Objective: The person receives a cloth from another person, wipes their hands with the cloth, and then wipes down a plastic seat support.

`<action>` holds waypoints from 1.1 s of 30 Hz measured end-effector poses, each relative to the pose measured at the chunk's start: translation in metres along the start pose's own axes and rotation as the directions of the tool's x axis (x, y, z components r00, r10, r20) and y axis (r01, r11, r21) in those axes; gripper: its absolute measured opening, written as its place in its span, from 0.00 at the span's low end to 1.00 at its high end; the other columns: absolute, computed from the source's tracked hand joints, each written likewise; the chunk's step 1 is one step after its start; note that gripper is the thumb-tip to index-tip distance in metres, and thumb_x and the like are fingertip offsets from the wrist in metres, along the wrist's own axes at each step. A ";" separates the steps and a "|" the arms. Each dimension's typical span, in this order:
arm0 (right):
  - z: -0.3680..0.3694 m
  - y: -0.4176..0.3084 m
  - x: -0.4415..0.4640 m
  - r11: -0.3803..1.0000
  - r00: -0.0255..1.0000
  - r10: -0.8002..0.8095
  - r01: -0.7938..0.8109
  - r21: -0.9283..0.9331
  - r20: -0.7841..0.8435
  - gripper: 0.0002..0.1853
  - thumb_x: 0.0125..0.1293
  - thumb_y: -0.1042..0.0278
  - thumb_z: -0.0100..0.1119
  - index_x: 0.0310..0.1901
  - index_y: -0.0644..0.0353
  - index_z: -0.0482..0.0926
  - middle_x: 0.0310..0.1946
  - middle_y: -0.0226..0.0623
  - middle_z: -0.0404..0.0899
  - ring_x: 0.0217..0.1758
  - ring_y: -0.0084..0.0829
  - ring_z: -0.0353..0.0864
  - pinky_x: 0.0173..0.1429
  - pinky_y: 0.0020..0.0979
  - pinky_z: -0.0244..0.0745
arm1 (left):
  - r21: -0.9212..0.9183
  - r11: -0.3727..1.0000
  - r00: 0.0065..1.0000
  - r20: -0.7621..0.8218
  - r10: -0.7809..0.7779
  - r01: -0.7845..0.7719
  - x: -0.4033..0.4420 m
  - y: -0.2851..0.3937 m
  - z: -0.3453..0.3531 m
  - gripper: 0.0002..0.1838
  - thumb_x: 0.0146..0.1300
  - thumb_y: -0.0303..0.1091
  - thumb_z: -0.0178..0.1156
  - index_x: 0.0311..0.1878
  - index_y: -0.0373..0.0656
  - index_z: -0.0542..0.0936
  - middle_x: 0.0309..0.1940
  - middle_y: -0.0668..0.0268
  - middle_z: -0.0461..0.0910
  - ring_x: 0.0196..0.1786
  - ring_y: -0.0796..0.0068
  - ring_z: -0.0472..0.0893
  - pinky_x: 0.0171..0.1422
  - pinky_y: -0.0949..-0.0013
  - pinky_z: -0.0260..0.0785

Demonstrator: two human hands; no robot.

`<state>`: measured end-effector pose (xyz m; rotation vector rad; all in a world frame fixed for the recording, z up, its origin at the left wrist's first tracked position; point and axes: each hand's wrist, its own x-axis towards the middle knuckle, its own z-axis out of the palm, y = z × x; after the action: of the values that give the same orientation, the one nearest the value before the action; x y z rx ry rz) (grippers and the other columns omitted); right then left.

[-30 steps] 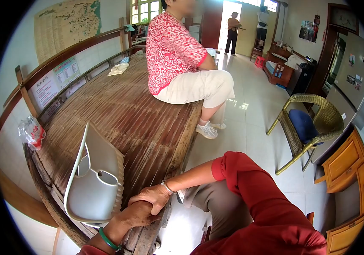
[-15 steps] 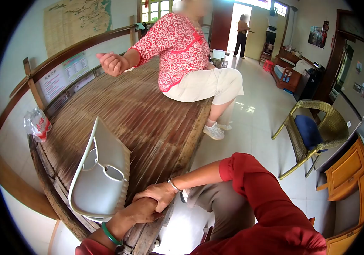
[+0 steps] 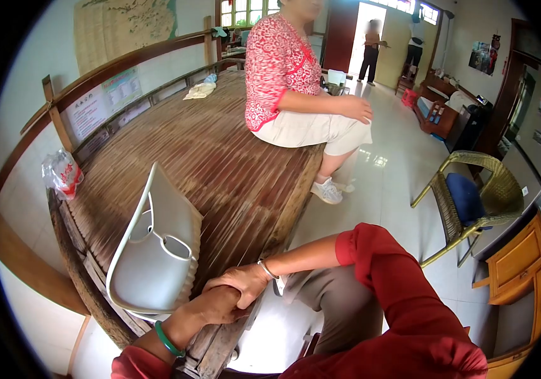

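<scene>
the right hand (image 3: 243, 282) is clasped over the left hand (image 3: 216, 304) at the near edge of the bench (image 3: 220, 189); the left hand's fingers are mostly hidden, so i cannot tell how they are curled. neither hand holds the grey piece (image 3: 150, 275), which stands on the bench just beside the left forearm (image 3: 185, 321). this reads as a resting pose. to hold it well, a slack clasp would spare the left hand, with the bracelet (image 3: 267, 270) not pressing on it, and that forearm clear of the grey piece's rim.
</scene>
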<state>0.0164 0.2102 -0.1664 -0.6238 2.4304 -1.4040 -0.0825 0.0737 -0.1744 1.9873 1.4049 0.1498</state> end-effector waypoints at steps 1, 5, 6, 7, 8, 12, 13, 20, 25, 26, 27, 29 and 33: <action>0.000 -0.001 0.000 1.000 1.000 -0.001 0.001 0.002 0.001 0.43 0.38 0.64 0.61 0.63 0.65 0.65 0.50 0.53 0.78 0.55 0.49 0.78 0.59 0.40 0.73 | -0.002 1.000 1.000 0.001 -0.002 0.002 0.000 -0.001 0.001 0.23 0.57 0.39 0.66 0.54 0.39 0.78 0.47 0.51 0.80 0.52 0.53 0.78 0.57 0.60 0.70; 0.002 0.008 0.002 0.999 0.998 -0.041 0.040 -0.028 -0.037 0.42 0.37 0.63 0.62 0.62 0.63 0.66 0.46 0.51 0.79 0.50 0.47 0.79 0.55 0.39 0.74 | 0.042 0.997 0.995 0.064 -0.071 0.068 0.001 0.011 -0.012 0.21 0.58 0.39 0.66 0.52 0.39 0.79 0.46 0.50 0.80 0.51 0.52 0.79 0.57 0.59 0.71; 0.005 0.012 0.004 0.994 0.991 -0.106 0.104 -0.033 -0.076 0.42 0.37 0.62 0.63 0.61 0.62 0.67 0.42 0.49 0.80 0.46 0.45 0.80 0.51 0.37 0.76 | 0.072 0.991 0.985 0.128 -0.120 0.111 -0.001 0.016 -0.015 0.21 0.58 0.39 0.66 0.51 0.39 0.79 0.45 0.50 0.81 0.50 0.52 0.79 0.56 0.59 0.71; 0.006 0.016 0.004 0.994 0.992 -0.106 0.105 -0.030 -0.073 0.42 0.37 0.62 0.63 0.61 0.62 0.67 0.42 0.49 0.80 0.46 0.45 0.80 0.51 0.37 0.76 | 0.068 0.991 0.984 0.128 -0.121 0.113 -0.002 0.015 -0.013 0.21 0.58 0.39 0.66 0.51 0.39 0.79 0.45 0.50 0.81 0.50 0.52 0.79 0.56 0.59 0.71; 0.005 0.013 0.004 0.996 0.994 -0.083 0.080 -0.040 -0.070 0.42 0.37 0.62 0.63 0.61 0.62 0.68 0.43 0.49 0.80 0.46 0.45 0.81 0.52 0.38 0.76 | 0.048 0.997 0.998 -0.007 -0.062 0.062 -0.004 0.013 -0.009 0.19 0.58 0.40 0.66 0.49 0.38 0.80 0.42 0.50 0.81 0.48 0.52 0.80 0.54 0.59 0.72; 0.004 0.016 0.003 0.999 0.999 -0.012 0.010 -0.038 -0.049 0.42 0.38 0.64 0.64 0.61 0.62 0.67 0.45 0.47 0.80 0.49 0.43 0.81 0.54 0.38 0.76 | -0.049 0.999 0.998 -0.065 -0.004 0.001 -0.004 0.004 -0.002 0.18 0.58 0.42 0.66 0.44 0.37 0.81 0.37 0.51 0.82 0.43 0.52 0.81 0.49 0.59 0.73; 0.004 0.013 0.004 0.998 0.996 -0.068 0.067 -0.013 -0.054 0.42 0.38 0.63 0.64 0.61 0.62 0.67 0.46 0.47 0.80 0.51 0.42 0.80 0.56 0.37 0.75 | -0.057 0.997 0.998 -0.046 -0.046 0.043 -0.004 0.008 -0.005 0.18 0.58 0.43 0.66 0.43 0.36 0.81 0.38 0.51 0.82 0.43 0.53 0.81 0.50 0.59 0.73; -0.002 -0.005 0.000 0.999 1.000 0.017 -0.017 0.048 0.000 0.42 0.39 0.67 0.61 0.63 0.64 0.66 0.54 0.49 0.77 0.58 0.44 0.77 0.63 0.39 0.70 | -0.076 0.997 0.992 -0.123 -0.001 -0.009 -0.005 0.011 -0.005 0.18 0.57 0.42 0.67 0.41 0.36 0.81 0.37 0.50 0.82 0.42 0.52 0.81 0.49 0.59 0.73; -0.001 -0.003 0.001 0.999 1.000 0.030 -0.030 0.032 0.004 0.42 0.38 0.68 0.61 0.63 0.64 0.67 0.55 0.49 0.77 0.59 0.43 0.77 0.64 0.38 0.70 | 0.014 0.995 0.994 -0.040 -0.103 0.103 -0.007 0.025 -0.016 0.16 0.56 0.38 0.66 0.40 0.35 0.83 0.38 0.51 0.83 0.44 0.54 0.82 0.50 0.59 0.73; -0.002 -0.004 0.001 0.998 0.999 0.053 -0.053 0.032 0.006 0.42 0.38 0.68 0.61 0.63 0.64 0.67 0.55 0.49 0.77 0.59 0.43 0.76 0.64 0.38 0.70 | 0.014 0.994 0.994 -0.042 -0.104 0.105 -0.007 0.025 -0.015 0.16 0.56 0.38 0.66 0.40 0.35 0.83 0.38 0.51 0.83 0.44 0.54 0.82 0.50 0.59 0.73; -0.001 -0.001 0.002 0.998 0.999 0.052 -0.053 0.032 0.007 0.42 0.38 0.68 0.61 0.63 0.64 0.67 0.55 0.49 0.77 0.59 0.43 0.76 0.64 0.38 0.70 | 0.009 0.996 0.995 -0.047 -0.091 0.092 -0.007 0.024 -0.015 0.16 0.56 0.39 0.66 0.40 0.35 0.83 0.38 0.51 0.83 0.44 0.54 0.82 0.50 0.59 0.73; 0.001 0.005 0.003 1.000 0.999 -0.012 0.012 -0.011 -0.030 0.43 0.38 0.66 0.64 0.64 0.60 0.66 0.50 0.47 0.79 0.54 0.41 0.79 0.60 0.36 0.73 | 0.000 0.998 0.996 -0.057 -0.064 0.064 -0.007 0.020 -0.013 0.16 0.56 0.39 0.66 0.40 0.35 0.83 0.38 0.51 0.83 0.44 0.54 0.82 0.50 0.59 0.72; 0.001 0.004 0.003 1.000 0.999 -0.022 0.022 -0.011 -0.037 0.43 0.38 0.65 0.65 0.64 0.60 0.66 0.50 0.46 0.79 0.54 0.41 0.80 0.60 0.36 0.73 | -0.018 0.999 0.996 -0.079 -0.037 0.035 -0.008 0.018 -0.011 0.16 0.56 0.39 0.66 0.40 0.35 0.83 0.38 0.51 0.83 0.44 0.54 0.82 0.51 0.59 0.72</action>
<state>0.0130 0.2098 -0.1701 -0.6342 2.4685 -1.4250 -0.0765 0.0691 -0.1536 1.9602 1.4838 0.2252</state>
